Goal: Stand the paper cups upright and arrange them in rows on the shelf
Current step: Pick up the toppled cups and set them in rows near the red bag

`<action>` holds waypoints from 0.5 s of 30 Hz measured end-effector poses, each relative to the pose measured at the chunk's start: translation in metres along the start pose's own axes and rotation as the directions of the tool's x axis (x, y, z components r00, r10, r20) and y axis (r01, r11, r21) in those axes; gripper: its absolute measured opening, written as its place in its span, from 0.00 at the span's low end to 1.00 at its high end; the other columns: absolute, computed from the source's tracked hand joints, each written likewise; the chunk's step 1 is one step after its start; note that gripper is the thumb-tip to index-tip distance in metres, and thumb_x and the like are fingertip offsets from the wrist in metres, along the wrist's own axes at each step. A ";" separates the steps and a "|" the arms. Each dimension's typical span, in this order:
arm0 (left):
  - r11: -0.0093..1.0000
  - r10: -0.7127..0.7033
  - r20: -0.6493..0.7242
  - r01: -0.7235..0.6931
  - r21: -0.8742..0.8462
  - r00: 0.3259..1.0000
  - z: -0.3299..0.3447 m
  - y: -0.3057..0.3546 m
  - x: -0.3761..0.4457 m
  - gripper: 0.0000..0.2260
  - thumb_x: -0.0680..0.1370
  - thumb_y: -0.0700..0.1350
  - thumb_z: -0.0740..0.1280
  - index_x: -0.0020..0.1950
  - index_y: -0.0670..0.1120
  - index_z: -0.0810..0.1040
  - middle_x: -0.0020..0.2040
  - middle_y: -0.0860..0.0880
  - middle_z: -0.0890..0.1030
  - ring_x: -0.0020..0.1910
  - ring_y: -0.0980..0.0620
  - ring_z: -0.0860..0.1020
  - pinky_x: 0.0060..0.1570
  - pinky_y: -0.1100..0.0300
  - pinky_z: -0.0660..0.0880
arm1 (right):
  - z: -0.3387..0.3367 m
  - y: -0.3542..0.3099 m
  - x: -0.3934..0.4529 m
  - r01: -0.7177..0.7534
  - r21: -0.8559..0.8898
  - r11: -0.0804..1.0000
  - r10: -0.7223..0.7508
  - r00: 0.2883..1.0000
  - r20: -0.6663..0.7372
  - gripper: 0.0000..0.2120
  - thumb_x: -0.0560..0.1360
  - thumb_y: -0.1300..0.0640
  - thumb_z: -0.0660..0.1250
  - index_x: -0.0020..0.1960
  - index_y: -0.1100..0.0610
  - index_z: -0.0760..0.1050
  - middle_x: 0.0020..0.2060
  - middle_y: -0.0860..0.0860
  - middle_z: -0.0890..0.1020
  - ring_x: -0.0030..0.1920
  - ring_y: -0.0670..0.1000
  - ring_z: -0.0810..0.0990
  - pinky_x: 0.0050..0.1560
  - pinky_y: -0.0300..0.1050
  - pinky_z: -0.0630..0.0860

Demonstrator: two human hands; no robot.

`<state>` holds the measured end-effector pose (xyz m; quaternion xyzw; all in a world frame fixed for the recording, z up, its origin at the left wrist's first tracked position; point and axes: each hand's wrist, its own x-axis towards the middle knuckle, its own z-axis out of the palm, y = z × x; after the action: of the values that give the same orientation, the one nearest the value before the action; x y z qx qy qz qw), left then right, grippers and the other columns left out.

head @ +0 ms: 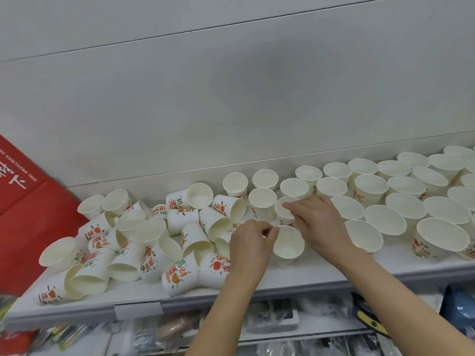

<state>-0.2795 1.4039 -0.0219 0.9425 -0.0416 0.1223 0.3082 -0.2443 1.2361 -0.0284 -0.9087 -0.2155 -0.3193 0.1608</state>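
White paper cups with red and green print cover the white shelf [321, 277]. On the left, a jumble of several cups [154, 242] lies tipped over on its sides. On the right, several upright cups [385, 194] stand in rows. My left hand [250, 249] pinches the left rim of an upright cup [289, 246] near the shelf's front. My right hand [317, 222] reaches over that cup, and its fingertips grip the rim of another upright cup [284, 210] just behind it.
A red printed box [23, 201] stands at the shelf's left end. A grey wall panel [231, 111] rises behind the cups. Under the shelf edge [138, 308], a lower level holds packaged goods [270, 319] and a blue item [460, 307].
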 end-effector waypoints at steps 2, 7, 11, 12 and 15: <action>0.999 -0.012 -0.007 0.012 -0.038 1.000 -0.002 -0.004 -0.005 0.13 0.78 0.58 0.63 0.50 0.54 0.84 0.46 0.57 0.83 0.44 0.57 0.78 0.44 0.58 0.73 | -0.008 -0.013 -0.006 0.000 0.076 0.997 0.004 0.999 -0.047 0.14 0.77 0.55 0.59 0.54 0.56 0.81 0.47 0.50 0.83 0.48 0.55 0.79 0.51 0.47 0.68; 0.964 0.173 -0.051 -0.159 0.214 0.984 -0.042 -0.052 -0.042 0.26 0.71 0.64 0.65 0.66 0.56 0.75 0.66 0.57 0.74 0.65 0.54 0.70 0.64 0.53 0.67 | -0.010 -0.042 -0.050 0.134 0.070 0.988 -0.140 0.987 0.084 0.22 0.76 0.41 0.63 0.62 0.56 0.77 0.62 0.52 0.78 0.63 0.56 0.74 0.60 0.52 0.69; 0.891 0.084 0.250 -0.185 0.414 0.965 -0.075 -0.088 -0.065 0.37 0.62 0.59 0.74 0.70 0.61 0.68 0.72 0.58 0.67 0.72 0.54 0.63 0.66 0.56 0.50 | 0.000 -0.038 -0.056 0.142 -0.031 0.989 -0.133 0.968 0.215 0.27 0.73 0.41 0.60 0.68 0.53 0.70 0.65 0.53 0.75 0.65 0.55 0.69 0.64 0.51 0.64; 0.866 0.077 0.280 -0.204 0.456 0.957 -0.077 -0.089 -0.064 0.37 0.59 0.55 0.77 0.68 0.60 0.71 0.68 0.57 0.71 0.69 0.52 0.68 0.63 0.55 0.52 | 0.002 -0.036 -0.053 0.153 -0.038 0.987 -0.142 0.967 0.212 0.26 0.73 0.43 0.60 0.68 0.52 0.70 0.63 0.53 0.77 0.64 0.55 0.70 0.63 0.52 0.64; 0.792 0.093 0.238 -0.217 0.571 0.967 -0.075 -0.087 -0.055 0.38 0.51 0.42 0.78 0.60 0.57 0.78 0.58 0.55 0.80 0.58 0.50 0.78 0.58 0.54 0.56 | 0.009 -0.026 -0.050 0.184 -0.060 0.981 -0.172 0.972 0.161 0.22 0.73 0.51 0.59 0.67 0.52 0.70 0.44 0.49 0.81 0.50 0.55 0.78 0.64 0.55 0.64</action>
<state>-0.3346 1.5189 -0.0274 0.9921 -0.1091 0.0600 -0.0179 -0.2872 1.2483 -0.0635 -0.9132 -0.2958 -0.2686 0.0802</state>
